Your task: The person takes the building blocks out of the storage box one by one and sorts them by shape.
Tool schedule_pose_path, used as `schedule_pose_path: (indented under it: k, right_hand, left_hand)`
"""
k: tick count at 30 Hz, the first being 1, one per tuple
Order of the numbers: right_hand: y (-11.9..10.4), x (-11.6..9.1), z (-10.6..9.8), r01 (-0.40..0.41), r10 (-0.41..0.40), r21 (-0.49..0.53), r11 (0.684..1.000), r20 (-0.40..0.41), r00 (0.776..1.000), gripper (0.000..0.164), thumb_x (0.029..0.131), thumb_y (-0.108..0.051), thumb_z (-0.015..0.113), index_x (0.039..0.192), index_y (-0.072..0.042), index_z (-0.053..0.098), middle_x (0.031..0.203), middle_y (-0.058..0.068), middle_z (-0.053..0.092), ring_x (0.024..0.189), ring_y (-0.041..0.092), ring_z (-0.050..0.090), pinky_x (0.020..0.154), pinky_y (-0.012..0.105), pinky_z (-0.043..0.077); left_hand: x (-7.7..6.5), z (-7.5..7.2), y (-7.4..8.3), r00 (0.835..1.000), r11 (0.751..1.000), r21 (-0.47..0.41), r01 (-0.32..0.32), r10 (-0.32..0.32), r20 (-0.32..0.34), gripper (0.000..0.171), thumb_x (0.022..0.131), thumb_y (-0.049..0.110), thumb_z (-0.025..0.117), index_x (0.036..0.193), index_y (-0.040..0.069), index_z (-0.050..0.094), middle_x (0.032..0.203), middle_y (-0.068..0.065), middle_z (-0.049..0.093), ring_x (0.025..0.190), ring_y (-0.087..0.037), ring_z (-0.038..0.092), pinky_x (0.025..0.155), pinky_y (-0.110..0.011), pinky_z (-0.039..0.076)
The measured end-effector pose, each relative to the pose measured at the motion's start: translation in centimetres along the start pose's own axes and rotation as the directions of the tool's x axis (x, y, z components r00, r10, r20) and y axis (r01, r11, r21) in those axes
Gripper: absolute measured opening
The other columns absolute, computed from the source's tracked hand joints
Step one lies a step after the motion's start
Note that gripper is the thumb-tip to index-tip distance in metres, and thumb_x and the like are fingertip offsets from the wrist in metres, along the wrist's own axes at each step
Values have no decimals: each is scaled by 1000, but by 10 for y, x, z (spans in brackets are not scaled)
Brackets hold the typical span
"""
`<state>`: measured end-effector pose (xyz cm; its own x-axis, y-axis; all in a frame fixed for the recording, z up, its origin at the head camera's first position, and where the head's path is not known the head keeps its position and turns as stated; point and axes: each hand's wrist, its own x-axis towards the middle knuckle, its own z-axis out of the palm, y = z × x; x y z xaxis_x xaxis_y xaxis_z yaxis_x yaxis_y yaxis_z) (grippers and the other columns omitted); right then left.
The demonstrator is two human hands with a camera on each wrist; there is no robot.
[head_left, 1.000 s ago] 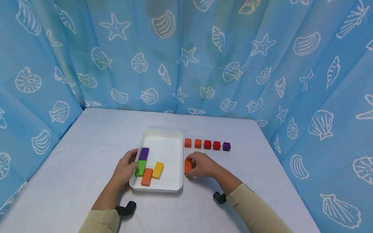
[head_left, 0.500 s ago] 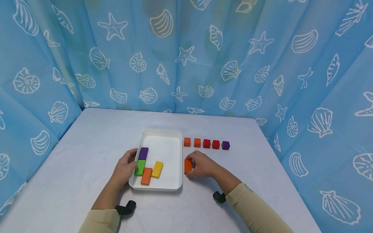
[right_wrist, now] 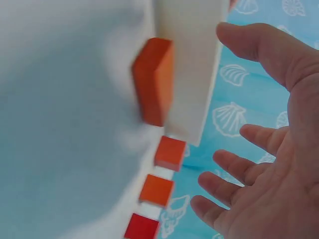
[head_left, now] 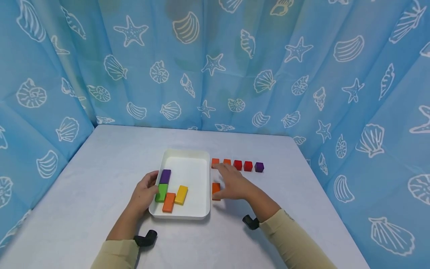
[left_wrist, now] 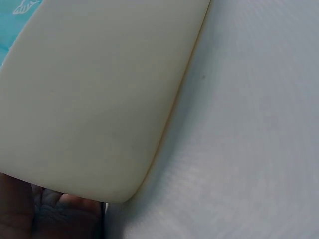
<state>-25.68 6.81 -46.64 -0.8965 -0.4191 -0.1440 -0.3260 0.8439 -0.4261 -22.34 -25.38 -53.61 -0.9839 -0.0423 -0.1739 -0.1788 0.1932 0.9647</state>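
A shallow white tray [head_left: 198,201] stands on the table, and my left hand [head_left: 142,196] grips its left side, thumb over the rim. Inside lie a purple block [head_left: 165,176], a green block [head_left: 161,192], an orange block [head_left: 169,202] and a yellow block [head_left: 181,195]. Another orange block [head_left: 216,191] rests on the table just right of the tray. My right hand [head_left: 235,183] hovers over that block with fingers spread and nothing held. The right wrist view shows this hand [right_wrist: 279,169] apart from the orange block [right_wrist: 153,82]. The left wrist view shows mostly the tray's outer wall [left_wrist: 94,99].
A row of small cubes runs behind my right hand: two orange, partly covered by fingers, a red cube [head_left: 237,165], another red cube [head_left: 248,166] and a purple cube [head_left: 259,167]. A blue shell-patterned curtain [head_left: 215,93] hangs around the white-covered table [head_left: 117,157].
My right hand has let go of the orange block beside the tray; its fingers have spread and moved toward the cubes. The left hand stays on the tray.
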Motion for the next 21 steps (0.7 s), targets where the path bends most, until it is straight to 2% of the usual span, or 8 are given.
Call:
schedule_pose_path:
  k: [6, 13, 17, 21]
  right_hand:
    - [-20, 6, 1, 25, -25, 76, 997, 0, 1000, 105, 77, -38, 94, 165, -22, 38, 167, 7, 38, 149, 30, 36, 103, 61, 54]
    - [-61, 22, 11, 68, -74, 116, 991, 45, 996, 100, 79, -37, 92, 164, -23, 40, 167, 4, 38, 147, 26, 39, 109, 60, 49]
    - [-82, 29, 23, 108, -120, 139, 984, 84, 989, 94, 82, -37, 90, 162, -22, 44, 165, 2, 42, 145, 24, 43, 112, 56, 48]
    - [-97, 35, 40, 158, -174, 120, 980, 134, 976, 84, 86, -39, 87, 158, -19, 50, 160, 1, 48, 141, 20, 48, 116, 47, 45]
  left_hand:
    - [-1, 0, 1, 1000, 1000, 4, 2, -2, 1, 72, 93, 0, 50, 163, 4, 36, 168, -19, 36, 155, -39, 33, 125, -57, 25]
    - [1, -2, -2, 1000, 1000, -12, 2, -2, -1, 73, 93, 0, 50, 164, 5, 36, 169, -17, 36, 155, -38, 32, 126, -56, 25]
    - [2, -3, -2, 1000, 1000, -12, -17, 17, 4, 73, 92, -1, 50, 163, 5, 36, 169, -18, 36, 155, -39, 32, 125, -57, 25]
    - [2, -3, -2, 1000, 1000, -18, -25, 25, 11, 73, 91, -1, 49, 163, 4, 36, 167, -19, 38, 154, -39, 34, 126, -58, 25]
